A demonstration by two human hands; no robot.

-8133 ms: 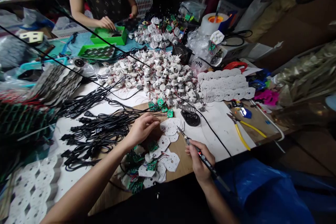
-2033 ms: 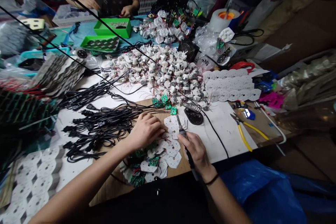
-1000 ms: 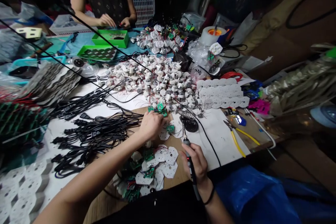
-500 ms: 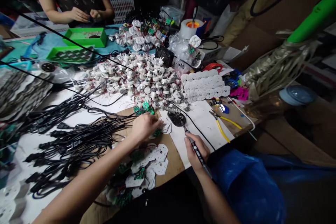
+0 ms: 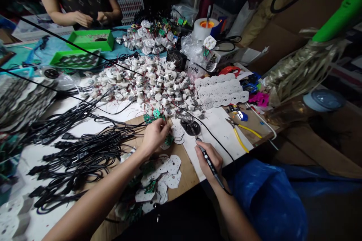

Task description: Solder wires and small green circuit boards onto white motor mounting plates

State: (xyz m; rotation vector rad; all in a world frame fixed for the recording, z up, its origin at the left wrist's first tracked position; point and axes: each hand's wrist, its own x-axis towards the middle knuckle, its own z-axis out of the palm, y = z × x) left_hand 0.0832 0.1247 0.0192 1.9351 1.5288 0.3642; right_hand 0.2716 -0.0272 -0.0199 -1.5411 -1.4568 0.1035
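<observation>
My right hand (image 5: 210,160) is closed round a soldering iron (image 5: 210,163), a dark pen-shaped one with a cord. Its tip points at the black soldering stand (image 5: 191,128), which has a metal coil (image 5: 185,117) at its back. To the left, my left hand (image 5: 155,135) has its fingers curled together above the cardboard; what they hold, if anything, is hidden. Green circuit boards (image 5: 154,116) lie just beyond its fingers. Beside it are white perforated plates (image 5: 177,132), and more white plates (image 5: 169,173) with green boards are stacked nearer me.
A heap of white motor-like parts (image 5: 152,83) fills the middle. Black power cords (image 5: 82,150) spread at left. Yellow-handled pliers (image 5: 240,135) and scalloped white panels (image 5: 222,91) lie at right. Across the table, a person's hands (image 5: 93,19) work behind green trays (image 5: 92,40).
My left hand has drawn slightly left, its fingers more bunched. My right hand has shifted a little left and up with the soldering iron, whose tip remains by the stand.
</observation>
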